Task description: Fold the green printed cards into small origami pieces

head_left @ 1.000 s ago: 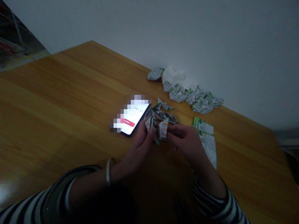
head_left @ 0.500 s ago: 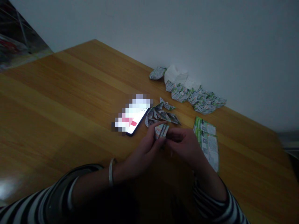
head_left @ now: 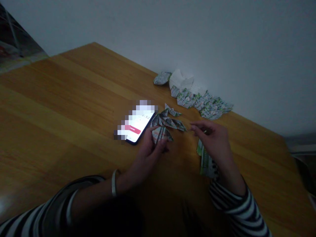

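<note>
My left hand (head_left: 150, 146) is closed around a small folded paper piece (head_left: 161, 134) made of printed paper, gripped between thumb and fingers. My right hand (head_left: 214, 136) is raised to the right, thumb and fingertips drawn together in a pinch with nothing visible in them. Its fingertips are near the pointed end of several folded paper triangles (head_left: 170, 121), which lie just beyond my left hand. Whether they touch that point I cannot tell. Partly hidden under my right hand and wrist is a stack of green and white printed paper sheets (head_left: 205, 161).
A lit phone (head_left: 138, 123), partly pixelated, lies left of the folded pieces. Along the wall (head_left: 222, 49) sit a larger cluster of folded printed papers (head_left: 212, 104), white paper (head_left: 177, 79) and another printed piece (head_left: 161, 78). All rest on a wooden table (head_left: 74, 98).
My right hand has let go of the folded paper piece and moved right, away from my left hand. The left hand still holds the piece. The view has shifted slightly.
</note>
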Demonstrator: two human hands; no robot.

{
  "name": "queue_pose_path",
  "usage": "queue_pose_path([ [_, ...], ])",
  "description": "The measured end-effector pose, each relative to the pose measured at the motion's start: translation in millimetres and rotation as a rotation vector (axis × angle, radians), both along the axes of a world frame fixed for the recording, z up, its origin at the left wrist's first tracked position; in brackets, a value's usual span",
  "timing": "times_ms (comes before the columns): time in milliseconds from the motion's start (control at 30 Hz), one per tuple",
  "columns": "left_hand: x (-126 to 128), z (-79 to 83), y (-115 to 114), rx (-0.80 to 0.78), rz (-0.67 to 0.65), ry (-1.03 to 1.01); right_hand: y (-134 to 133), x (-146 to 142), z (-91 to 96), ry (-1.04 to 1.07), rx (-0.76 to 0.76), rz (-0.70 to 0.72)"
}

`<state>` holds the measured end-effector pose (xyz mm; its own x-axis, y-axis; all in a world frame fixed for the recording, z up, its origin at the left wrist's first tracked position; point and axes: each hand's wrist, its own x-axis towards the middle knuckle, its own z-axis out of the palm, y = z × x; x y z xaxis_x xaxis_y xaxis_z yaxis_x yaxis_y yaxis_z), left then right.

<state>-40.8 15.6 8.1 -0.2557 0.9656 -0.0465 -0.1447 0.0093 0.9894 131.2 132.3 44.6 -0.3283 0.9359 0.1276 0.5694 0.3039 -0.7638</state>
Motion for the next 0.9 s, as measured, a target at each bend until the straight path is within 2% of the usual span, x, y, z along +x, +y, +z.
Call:
queue_pose_path([
  [100, -0.5, 1.8, 0.5, 0.007, 0.063, -0.016, 8.2, 1.5, -11.4, -0.129, 0.127, 0.02],
  [200, -2.2, 3.2, 1.6, 0.019, 0.202, -0.005, 3.0, -7.0, -16.4, -0.217, 0.22, 0.096],
  [333, -4.7, 4.1, 4.3, 0.087, 0.379, 0.007, -12.2, -23.7, -14.5, -0.269, 0.229, 0.259],
  [533, -5.2, 1.6, 6.2, 0.14, 0.438, -0.052, -30.4, -45.7, -17.3, -0.442, 0.324, 0.363],
  [633, -5.0, 1.8, 6.2, 0.137, 0.453, -0.051, -28.3, -43.6, -15.9, -0.428, 0.374, 0.313],
  [800, -5.4, 2.0, 4.6, 0.137, 0.425, -0.054, 2.1, -18.9, -8.0, -0.29, 0.373, 0.048],
  [900, -5.7, 1.5, 4.3, 0.129, 0.421, -0.039, 19.8, -12.8, -11.0, -0.313, 0.346, 0.095],
])
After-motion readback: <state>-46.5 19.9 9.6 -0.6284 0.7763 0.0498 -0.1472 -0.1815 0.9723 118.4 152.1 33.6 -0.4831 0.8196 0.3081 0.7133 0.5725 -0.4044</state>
